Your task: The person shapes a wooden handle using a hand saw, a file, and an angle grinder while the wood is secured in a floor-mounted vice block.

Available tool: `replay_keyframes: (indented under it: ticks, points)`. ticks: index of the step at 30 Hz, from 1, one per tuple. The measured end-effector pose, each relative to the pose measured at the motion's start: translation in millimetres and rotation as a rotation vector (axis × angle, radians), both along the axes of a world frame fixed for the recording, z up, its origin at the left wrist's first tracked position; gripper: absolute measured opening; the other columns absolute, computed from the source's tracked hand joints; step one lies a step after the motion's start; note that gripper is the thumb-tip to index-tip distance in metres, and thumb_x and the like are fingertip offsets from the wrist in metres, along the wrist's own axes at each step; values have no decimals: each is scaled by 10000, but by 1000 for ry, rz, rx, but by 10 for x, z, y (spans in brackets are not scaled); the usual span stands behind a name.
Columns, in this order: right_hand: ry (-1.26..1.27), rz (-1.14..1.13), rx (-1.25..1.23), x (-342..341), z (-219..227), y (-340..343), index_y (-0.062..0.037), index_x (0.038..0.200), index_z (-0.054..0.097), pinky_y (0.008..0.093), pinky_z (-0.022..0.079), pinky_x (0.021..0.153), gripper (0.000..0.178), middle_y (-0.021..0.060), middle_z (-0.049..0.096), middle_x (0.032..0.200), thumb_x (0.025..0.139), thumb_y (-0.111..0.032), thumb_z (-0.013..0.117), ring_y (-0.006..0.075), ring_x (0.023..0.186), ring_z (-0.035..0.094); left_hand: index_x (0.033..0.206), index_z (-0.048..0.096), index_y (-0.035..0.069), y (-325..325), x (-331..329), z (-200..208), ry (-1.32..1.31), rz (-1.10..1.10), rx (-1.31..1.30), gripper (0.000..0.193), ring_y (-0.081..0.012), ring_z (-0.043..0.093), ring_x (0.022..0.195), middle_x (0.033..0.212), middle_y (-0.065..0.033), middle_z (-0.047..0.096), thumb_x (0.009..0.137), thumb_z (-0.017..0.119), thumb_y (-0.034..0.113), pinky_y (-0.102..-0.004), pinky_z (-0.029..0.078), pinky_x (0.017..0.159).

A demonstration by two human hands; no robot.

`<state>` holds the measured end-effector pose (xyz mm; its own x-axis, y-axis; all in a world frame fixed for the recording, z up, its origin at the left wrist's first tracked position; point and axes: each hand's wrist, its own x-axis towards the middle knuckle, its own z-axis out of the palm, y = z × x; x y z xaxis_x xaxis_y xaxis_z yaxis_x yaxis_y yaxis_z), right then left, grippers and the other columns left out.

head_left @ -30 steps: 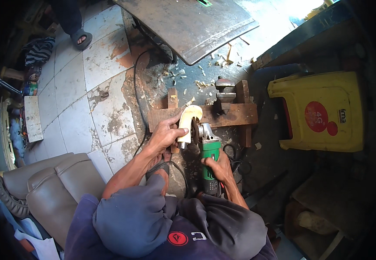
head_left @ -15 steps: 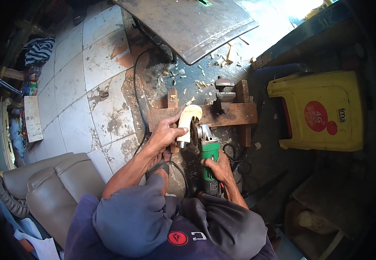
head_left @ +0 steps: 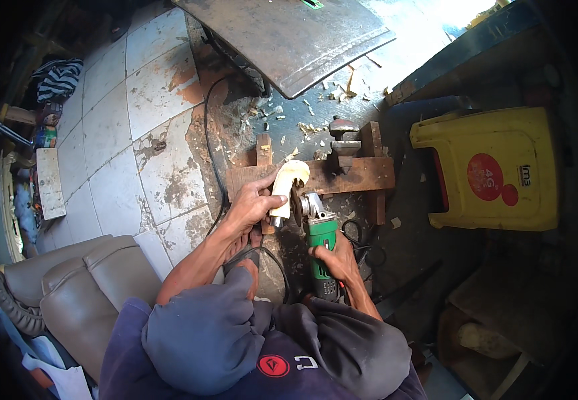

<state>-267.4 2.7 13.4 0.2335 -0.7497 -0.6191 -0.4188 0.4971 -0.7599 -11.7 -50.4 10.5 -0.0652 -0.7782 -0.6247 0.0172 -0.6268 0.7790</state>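
My left hand (head_left: 252, 208) is closed around a pale, curved handle (head_left: 280, 197) with a short metal collar at its near end. Its hooked far end curls to the right. My right hand (head_left: 336, 256) wraps round the green body of an angle grinder (head_left: 322, 233), thumb on top. The grinder's dark disc (head_left: 296, 204) stands on edge at the inner side of the hooked handle. Whether disc and handle touch I cannot tell.
Just beyond my hands lies a wooden frame (head_left: 362, 175) bearing a small metal anvil (head_left: 344, 143). A dark board (head_left: 302, 40) stands farther off, with shavings near it. A yellow plastic stool (head_left: 502, 133) lies at right, a grey padded seat (head_left: 96, 287) at left. Black cable (head_left: 209, 133) crosses the floor.
The handle has turned slightly in my left hand's grip, and the grinder's disc shows a little more of its face. Both hands keep their hold.
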Motion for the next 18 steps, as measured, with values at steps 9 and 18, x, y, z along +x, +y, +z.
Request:
replay_keyframes:
  ticks: [9, 18]
  points:
    - [24, 69, -28, -107, 13, 121, 14, 1268, 601, 380, 521, 886, 620, 174, 709, 1046, 721, -217, 777, 272, 964, 672, 1542, 478, 68, -18, 60, -151, 21, -31, 3, 706, -90, 602, 678, 832, -21, 627, 874, 707, 38, -229, 494, 557]
    - [-33, -112, -27, -134, -134, 114, 8, 1263, 606, 376, 526, 881, 612, 154, 708, 1050, 730, -235, 783, 256, 945, 673, 1587, 389, 68, -16, -12, -50, 131, 28, 53, 754, -112, 665, 709, 921, -51, 668, 896, 689, 37, -232, 555, 562]
